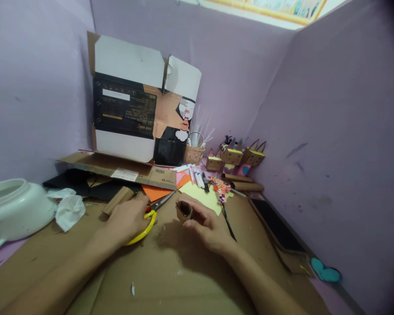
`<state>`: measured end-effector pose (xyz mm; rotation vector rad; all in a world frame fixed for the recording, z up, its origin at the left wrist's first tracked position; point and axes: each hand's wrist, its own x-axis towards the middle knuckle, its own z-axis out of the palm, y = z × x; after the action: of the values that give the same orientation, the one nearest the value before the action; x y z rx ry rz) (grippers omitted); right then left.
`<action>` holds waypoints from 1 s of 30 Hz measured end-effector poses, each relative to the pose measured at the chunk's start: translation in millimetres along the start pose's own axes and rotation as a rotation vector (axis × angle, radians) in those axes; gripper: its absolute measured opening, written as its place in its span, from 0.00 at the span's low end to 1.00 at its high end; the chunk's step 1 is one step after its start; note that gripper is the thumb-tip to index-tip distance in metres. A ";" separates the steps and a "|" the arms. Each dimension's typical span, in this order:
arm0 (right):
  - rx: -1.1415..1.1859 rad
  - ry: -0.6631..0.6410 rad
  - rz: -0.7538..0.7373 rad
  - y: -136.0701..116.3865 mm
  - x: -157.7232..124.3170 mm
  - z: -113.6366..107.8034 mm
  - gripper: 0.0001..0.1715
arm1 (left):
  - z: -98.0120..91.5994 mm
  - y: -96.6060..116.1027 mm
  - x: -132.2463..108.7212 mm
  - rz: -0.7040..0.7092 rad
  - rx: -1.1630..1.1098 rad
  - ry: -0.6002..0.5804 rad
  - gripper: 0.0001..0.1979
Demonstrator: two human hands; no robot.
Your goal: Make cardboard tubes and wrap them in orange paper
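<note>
My right hand (210, 223) holds a short brown cardboard tube (184, 211), its open end turned toward me. The thumb is below the tube and the fingers curl round its far side. My left hand (126, 221) is lowered at the scissors (141, 232), which have yellow handles and blades pointing away to the right. Its fingertips are mostly hidden, so their grip does not show. Just beyond that hand lies a brown cardboard piece (118, 200). Under both hands spreads a cardboard sheet (170, 280).
A flattened box (124, 105) leans on the back wall. To the left are a white pot (19, 214) and crumpled tissue (70, 212). Markers (198, 178), yellow paper (203, 197), cardboard tubes (248, 187) and box figures (232, 156) lie farther back. A dark flat tray (277, 225) borders the right wall.
</note>
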<state>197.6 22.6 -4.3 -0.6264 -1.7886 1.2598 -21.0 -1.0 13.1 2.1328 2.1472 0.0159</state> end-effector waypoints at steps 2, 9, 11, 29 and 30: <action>-0.009 0.026 0.019 0.6 -0.4 0.7 0.23 | -1.4 -3.9 2.5 0.028 -0.031 -0.015 0.23; 0.105 0.148 0.128 5.4 1.6 6.5 0.18 | -8.7 3.4 -2.9 0.054 -0.079 0.077 0.19; 0.143 0.178 0.142 6.2 1.3 9.2 0.19 | -10.2 12.9 -9.7 0.090 -0.157 0.131 0.18; 0.084 0.158 0.005 6.6 -4.0 21.7 0.11 | 19.3 45.7 -28.1 0.345 -0.595 0.286 0.13; 0.079 0.157 -0.002 7.0 -3.9 21.7 0.11 | 18.9 45.2 -27.8 0.347 -0.594 0.288 0.13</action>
<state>180.7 11.1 -15.2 -0.6602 -1.6033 1.2389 25.8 -29.7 0.3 2.1682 1.5653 0.9138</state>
